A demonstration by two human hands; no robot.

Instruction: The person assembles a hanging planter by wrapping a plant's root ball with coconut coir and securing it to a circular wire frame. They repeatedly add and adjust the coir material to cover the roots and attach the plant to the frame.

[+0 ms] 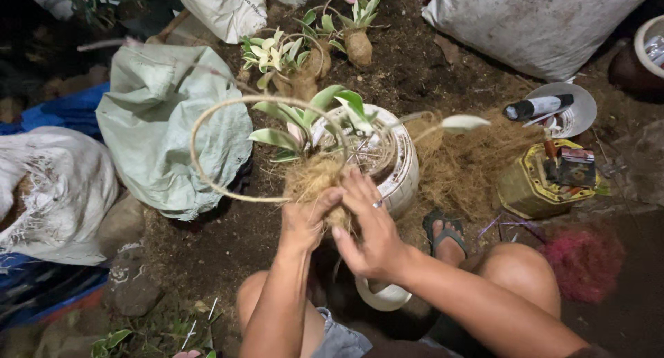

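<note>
both hands (339,223) gripping fibre root ball (315,181), white bucket (401,171)

Bare dark soil (429,67) serves as the floor of an outdoor work spot, ringed by pale woven sacks (546,22) and a blue tarp (66,112); stones (128,282) lie at left, apparently under artificial light after dark.

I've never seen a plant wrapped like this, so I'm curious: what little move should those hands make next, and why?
Probably draw the loose twine loop snug around the fibre ball. The left hand and right hand both press the fibre around the plant's base, while the twine arcs slack in the air to the left, not yet binding anything.
</note>
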